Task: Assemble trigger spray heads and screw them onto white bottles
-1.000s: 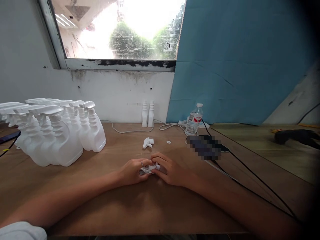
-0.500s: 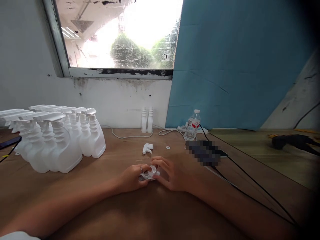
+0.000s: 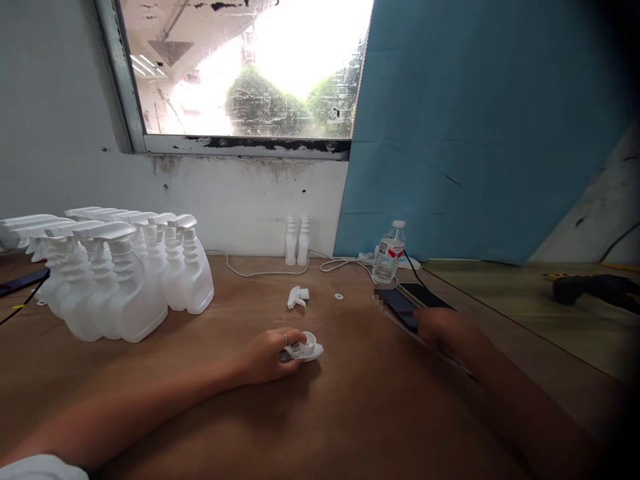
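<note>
My left hand (image 3: 273, 357) is closed around a white spray trigger head (image 3: 313, 350), its round collar turned upward, just above the brown table. My right hand (image 3: 445, 330) is away to the right, at the near end of a dark phone (image 3: 400, 307). It is blurred and its fingers are mostly hidden, so its grip cannot be made out. Beyond my left hand, a second white trigger head (image 3: 299, 297) lies on the table. A small white ring (image 3: 339, 296) is to the right of that one.
Several white spray bottles (image 3: 135, 287) stand in rows at the left. Two narrow white bottles (image 3: 297, 240) are against the wall. A clear water bottle (image 3: 387, 257) stands behind the phones, with cables (image 3: 265, 273) around it. Another dark phone (image 3: 23, 283) is at the far left.
My right hand has left the trigger head and moved right to the phone. My left hand still holds the trigger head in about the same place.
</note>
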{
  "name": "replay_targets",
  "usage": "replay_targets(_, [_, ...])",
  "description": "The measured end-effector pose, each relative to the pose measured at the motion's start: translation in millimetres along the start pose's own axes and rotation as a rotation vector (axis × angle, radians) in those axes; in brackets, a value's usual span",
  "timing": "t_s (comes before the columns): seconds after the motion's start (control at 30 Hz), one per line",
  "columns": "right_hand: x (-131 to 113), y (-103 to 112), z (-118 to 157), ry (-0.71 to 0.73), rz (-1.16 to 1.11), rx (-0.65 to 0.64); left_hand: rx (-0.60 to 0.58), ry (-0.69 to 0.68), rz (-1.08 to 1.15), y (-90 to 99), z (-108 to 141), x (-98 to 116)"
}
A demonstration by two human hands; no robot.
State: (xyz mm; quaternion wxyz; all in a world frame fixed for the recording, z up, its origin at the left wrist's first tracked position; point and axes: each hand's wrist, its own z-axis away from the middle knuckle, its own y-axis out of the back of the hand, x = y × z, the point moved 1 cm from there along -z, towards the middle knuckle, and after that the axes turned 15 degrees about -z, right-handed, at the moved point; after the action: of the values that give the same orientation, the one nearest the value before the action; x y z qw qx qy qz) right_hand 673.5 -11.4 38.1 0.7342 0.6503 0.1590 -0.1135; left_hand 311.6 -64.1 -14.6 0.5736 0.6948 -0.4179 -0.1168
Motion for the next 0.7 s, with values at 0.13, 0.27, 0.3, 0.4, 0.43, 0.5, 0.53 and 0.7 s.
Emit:
replay_targets(0.13, [-6, -8, -4, -0.238, 0.086, -0.232, 0.005, -0.02, -0.02, -0.2, 0, -1])
replay_targets(0.27, [-23, -15, -5, -0.239, 0.051, -0.358, 0.021, -0.025, -0.02, -0.9, 0, -2])
replay_targets(0.3, [-28, -16, -4, -0.207, 0.025, -0.376, 0.026, -0.023, -0.018, -1.1, 0, -2])
replay_targets(0.4, [-39, -15, -2, -0.086, -0.05, -0.376, 0.027, -0.019, -0.017, -1.1, 0, -2])
replay_targets(0.43, [-41, -14, -2, -0.051, -0.066, -0.362, 0.026, -0.017, -0.018, -0.8, 0, -2])
replay_targets(0.5, [-44, -11, -1, 0.007, -0.082, -0.319, 0.02, -0.011, -0.015, 0.1, 1, -1])
replay_targets(0.53, [-45, -10, -1, 0.041, -0.103, -0.282, 0.019, -0.008, -0.012, 0.6, 1, 0])
replay_targets(0.7, [-60, -5, 2, 0.261, -0.589, -0.132, 0.015, -0.004, -0.01, 0.5, 1, -1])
